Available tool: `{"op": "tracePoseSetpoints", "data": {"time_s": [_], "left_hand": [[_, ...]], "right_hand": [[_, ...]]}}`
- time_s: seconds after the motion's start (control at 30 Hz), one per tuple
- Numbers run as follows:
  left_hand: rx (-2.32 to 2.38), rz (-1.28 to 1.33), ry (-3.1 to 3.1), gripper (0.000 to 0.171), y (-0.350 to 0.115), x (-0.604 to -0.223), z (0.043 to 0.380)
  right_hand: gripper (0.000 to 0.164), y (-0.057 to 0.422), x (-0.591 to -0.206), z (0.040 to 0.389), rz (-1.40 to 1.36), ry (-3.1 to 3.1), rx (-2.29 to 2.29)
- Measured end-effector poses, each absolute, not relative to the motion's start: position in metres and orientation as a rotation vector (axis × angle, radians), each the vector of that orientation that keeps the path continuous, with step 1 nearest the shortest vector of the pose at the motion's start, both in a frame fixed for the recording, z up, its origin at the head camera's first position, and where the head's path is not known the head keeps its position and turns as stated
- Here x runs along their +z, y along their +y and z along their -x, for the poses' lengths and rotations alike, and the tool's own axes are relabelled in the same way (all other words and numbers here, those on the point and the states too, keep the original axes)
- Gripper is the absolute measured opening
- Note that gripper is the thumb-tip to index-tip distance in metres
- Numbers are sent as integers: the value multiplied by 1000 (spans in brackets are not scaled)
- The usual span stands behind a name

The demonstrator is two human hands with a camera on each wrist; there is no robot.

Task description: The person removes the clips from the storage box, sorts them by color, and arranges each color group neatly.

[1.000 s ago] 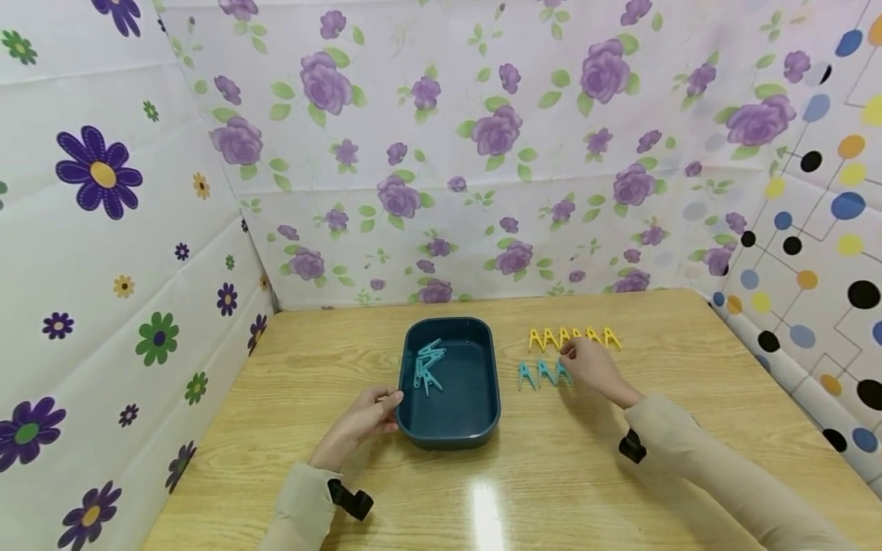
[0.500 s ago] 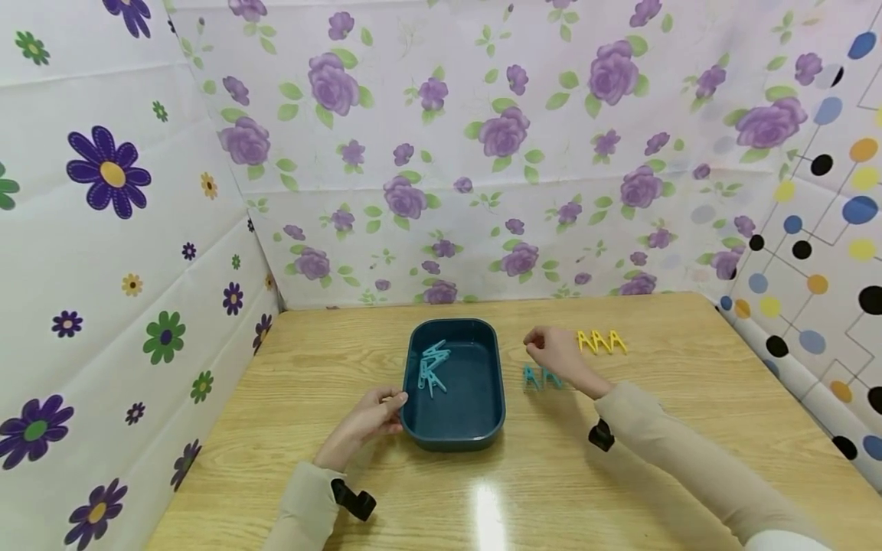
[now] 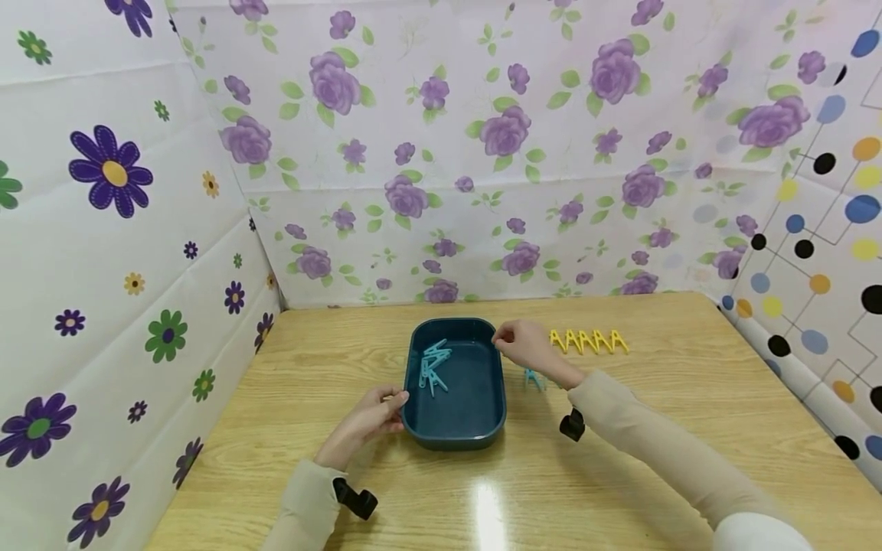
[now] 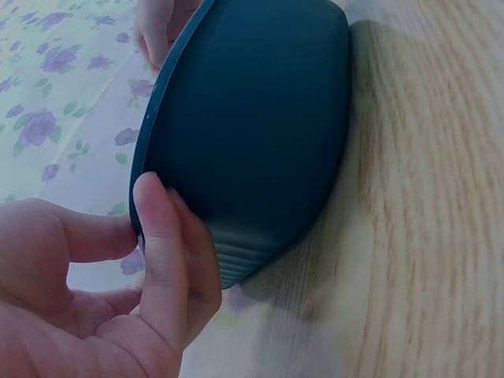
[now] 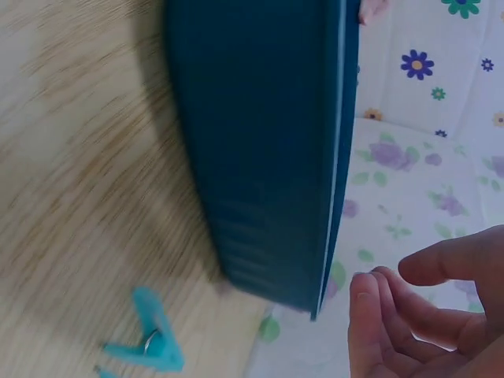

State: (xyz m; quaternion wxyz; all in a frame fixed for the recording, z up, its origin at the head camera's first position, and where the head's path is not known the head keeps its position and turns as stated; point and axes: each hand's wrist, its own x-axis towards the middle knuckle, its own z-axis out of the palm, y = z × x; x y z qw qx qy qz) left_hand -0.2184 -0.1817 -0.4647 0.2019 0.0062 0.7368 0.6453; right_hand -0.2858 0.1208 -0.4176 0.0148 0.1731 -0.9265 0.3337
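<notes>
A dark teal rectangular bin (image 3: 451, 442) stands on the table, with several light-blue clothespins (image 3: 434, 360) lying in its left part. My left hand (image 3: 368, 421) grips the bin's left rim; in the left wrist view its thumb and fingers (image 4: 161, 244) pinch that edge. My right hand (image 3: 530, 348) is at the bin's upper right rim, thumb and fingertips drawn close together. No clothespin shows between them in the right wrist view, and I cannot tell whether one is hidden there. A light-blue clothespin (image 5: 157, 339) lies on the table below the right hand.
A row of several yellow clothespins (image 3: 584, 341) lies on the wooden table (image 3: 331, 344), right of the right hand. Flower-patterned cloth (image 3: 427, 153) hangs at the back, and a dotted cloth (image 3: 827, 268) at the right. Each wrist wears a black camera.
My right hand has moved left from over the blue clothespins to the bin's rim, uncovering more of the yellow row. The left hand keeps its grip on the bin.
</notes>
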Motion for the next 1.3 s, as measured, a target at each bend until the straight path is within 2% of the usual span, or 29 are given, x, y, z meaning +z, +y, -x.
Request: {"op": "tracePoseSetpoints", "data": {"time_s": [0.6, 0.83, 1.03, 1.1, 1.23, 1.3], "left_hand": [[1810, 0, 2054, 24, -179, -466, 217], [1806, 28, 2062, 27, -180, -466, 218], [1801, 23, 2067, 27, -180, -465, 218], [1806, 19, 2065, 26, -181, -466, 218], [1810, 5, 2062, 25, -181, -466, 218], [1811, 2, 2059, 23, -181, -466, 218]], "right_hand": [[19, 64, -386, 294, -646, -3092, 1156], [17, 48, -397, 299, -647, -3103, 1224], [12, 35, -410, 301, -691, -3216, 1108], [15, 29, -411, 303, -697, -3239, 1069], [34, 14, -414, 307, -645, -3313, 949], [33, 7, -417, 309, -611, -3362, 866]]}}
